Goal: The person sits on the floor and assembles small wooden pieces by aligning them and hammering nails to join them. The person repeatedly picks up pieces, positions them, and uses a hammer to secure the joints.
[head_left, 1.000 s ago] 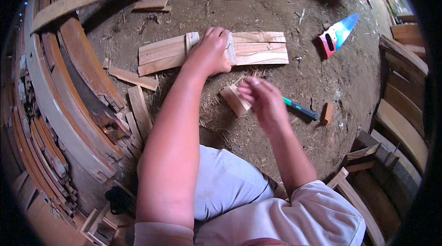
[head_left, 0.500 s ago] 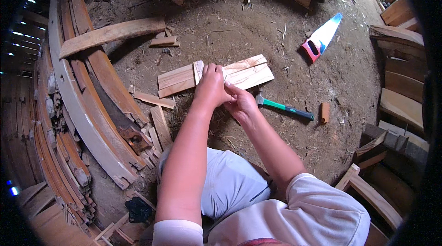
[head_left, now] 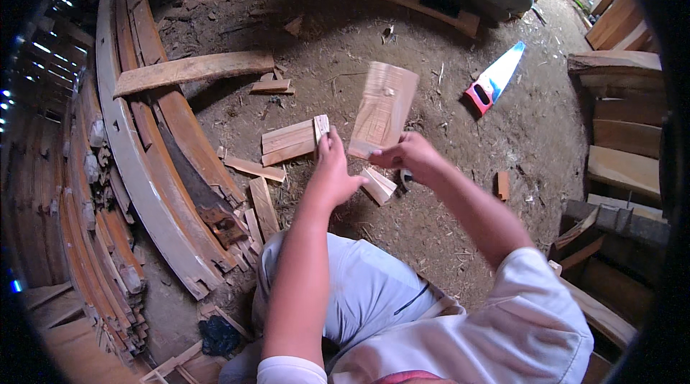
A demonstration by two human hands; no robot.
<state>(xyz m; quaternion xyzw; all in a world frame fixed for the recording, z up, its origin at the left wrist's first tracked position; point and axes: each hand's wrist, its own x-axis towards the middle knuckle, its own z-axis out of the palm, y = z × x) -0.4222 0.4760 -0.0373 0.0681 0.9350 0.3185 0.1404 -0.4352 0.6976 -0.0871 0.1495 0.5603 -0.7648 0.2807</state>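
Note:
My right hand [head_left: 417,157] pinches the near end of a flat wooden board [head_left: 386,103], which is tipped up off the ground. My left hand [head_left: 334,175] reaches forward with its thumb spread; its fingertips touch a short wooden strip [head_left: 321,124]. That strip lies across the right end of pale slats [head_left: 287,143] on the dirt. Between my hands and lower down lies a short pale piece of wood [head_left: 379,186]. Beside it, a dark curved bit of metal [head_left: 406,179], seemingly the hammer's head, shows below my right hand; its handle is hidden by my forearm.
A handsaw with a red handle [head_left: 480,96] lies at the right. Long curved planks [head_left: 144,168] are stacked at the left, with a rough plank [head_left: 194,71] across them. A small brown block [head_left: 502,185] sits right of my forearm. Stacked timber [head_left: 625,129] lines the right side.
My hands have moved apart. The right one has lifted a board from the ground, while the left stays by the strip. The short pale piece now shows, and the hammer's handle is covered.

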